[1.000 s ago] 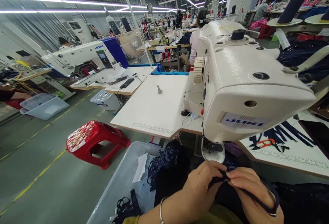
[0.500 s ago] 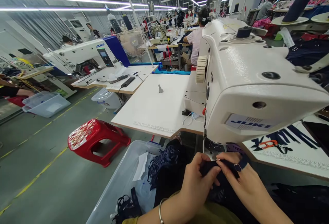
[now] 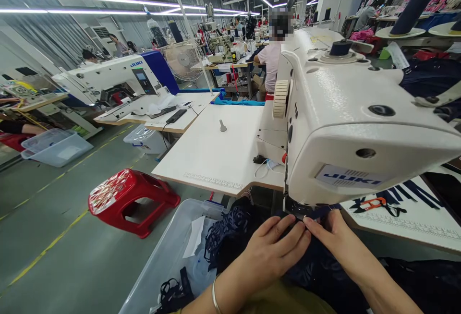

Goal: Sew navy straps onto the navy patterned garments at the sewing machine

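Dark navy fabric hangs from both hands over my lap, its upper edge right beneath the needle area of a white sewing machine. My left hand lies over that edge with the back of the hand up, fingers bent together and gripping the cloth. Opposite it, my right hand pinches the fabric between thumb and fingers. The fingertips of both hands almost meet. A navy strip runs by the right fingers. The machine head and my fingers hide the needle and presser foot.
At left below stands a clear plastic bin with navy garments. Orange-handled thread snips and navy strips lie on the right tabletop. A red stool is on the floor; a small metal piece rests on the white table.
My left hand has turned from a thumb-and-finger pinch to lying back-up over the cloth. Both hands and the fabric edge have moved closer under the machine head. The view shifted slightly.
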The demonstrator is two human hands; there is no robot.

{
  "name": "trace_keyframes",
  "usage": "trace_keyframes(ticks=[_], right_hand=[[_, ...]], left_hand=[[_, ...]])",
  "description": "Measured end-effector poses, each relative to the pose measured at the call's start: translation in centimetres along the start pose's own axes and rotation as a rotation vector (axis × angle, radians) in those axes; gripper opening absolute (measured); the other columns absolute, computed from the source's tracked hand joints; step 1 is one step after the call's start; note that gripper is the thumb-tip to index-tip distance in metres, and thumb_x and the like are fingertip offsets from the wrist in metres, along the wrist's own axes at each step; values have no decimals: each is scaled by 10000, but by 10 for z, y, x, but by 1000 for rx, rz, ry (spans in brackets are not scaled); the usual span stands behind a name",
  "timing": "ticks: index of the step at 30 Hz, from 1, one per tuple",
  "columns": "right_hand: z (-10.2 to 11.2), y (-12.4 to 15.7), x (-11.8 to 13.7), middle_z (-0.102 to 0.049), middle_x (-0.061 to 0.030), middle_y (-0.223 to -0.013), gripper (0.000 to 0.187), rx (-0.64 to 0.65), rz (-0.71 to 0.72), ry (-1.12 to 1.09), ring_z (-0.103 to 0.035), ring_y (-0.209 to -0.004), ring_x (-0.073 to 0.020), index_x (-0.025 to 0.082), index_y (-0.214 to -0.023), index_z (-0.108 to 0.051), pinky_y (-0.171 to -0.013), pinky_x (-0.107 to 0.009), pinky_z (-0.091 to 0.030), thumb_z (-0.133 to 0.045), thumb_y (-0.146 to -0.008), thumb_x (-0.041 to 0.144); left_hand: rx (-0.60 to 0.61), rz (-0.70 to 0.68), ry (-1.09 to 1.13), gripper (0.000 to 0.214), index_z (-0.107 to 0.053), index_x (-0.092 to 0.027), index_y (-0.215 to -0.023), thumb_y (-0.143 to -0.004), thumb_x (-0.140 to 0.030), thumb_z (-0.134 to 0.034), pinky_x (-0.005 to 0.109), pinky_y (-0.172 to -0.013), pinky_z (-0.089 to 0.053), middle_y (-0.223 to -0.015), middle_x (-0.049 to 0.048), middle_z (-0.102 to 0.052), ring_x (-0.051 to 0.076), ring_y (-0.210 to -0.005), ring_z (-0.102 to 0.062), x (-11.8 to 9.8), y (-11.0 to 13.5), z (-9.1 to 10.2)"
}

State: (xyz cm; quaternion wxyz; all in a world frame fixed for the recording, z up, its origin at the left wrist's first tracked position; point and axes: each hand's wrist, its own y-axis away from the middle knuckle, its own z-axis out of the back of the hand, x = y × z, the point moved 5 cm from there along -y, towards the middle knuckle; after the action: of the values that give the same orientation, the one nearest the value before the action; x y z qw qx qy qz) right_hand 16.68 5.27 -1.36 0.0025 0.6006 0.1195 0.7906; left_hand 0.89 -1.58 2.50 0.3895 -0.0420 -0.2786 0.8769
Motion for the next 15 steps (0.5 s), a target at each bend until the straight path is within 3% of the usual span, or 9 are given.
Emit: trace_keyframes(ticks=[5,12,15], right_hand=[[4,-4,-4,-658,-47,-934,466,-28,-67,-79,-609,-954,-259,227,-1016,-503,-833,-374,-521,-655,-767,590],[19,-24,-2,-681,-82,-1054,385,-106,155,44,-594,-1088,-272,216,-1116,-569,-953,-388,-450,-554,-847,490],[21,-32,6,-716,-105,-1011,276,-150,201,208,-622,-1052,-295,204,-971,-635,-939,-407,-454,-529,-811,403]], left_hand=[[-1,88,-86,385,-559,-302,-1321,-958,-177,-532,343,-1050,-287,-1489,-61,-429,196,-1398,-324,2,1,-7],[-45,185,-75,330,-582,-299,-1291,-970,-242,-531,346,-1050,-245,-1433,-73,-499,167,-1351,-377,1,-7,-12],[-52,209,-80,324,-583,-280,-1291,-972,-296,-531,353,-1045,-236,-1379,-37,-551,184,-1330,-405,1,-10,-12]])
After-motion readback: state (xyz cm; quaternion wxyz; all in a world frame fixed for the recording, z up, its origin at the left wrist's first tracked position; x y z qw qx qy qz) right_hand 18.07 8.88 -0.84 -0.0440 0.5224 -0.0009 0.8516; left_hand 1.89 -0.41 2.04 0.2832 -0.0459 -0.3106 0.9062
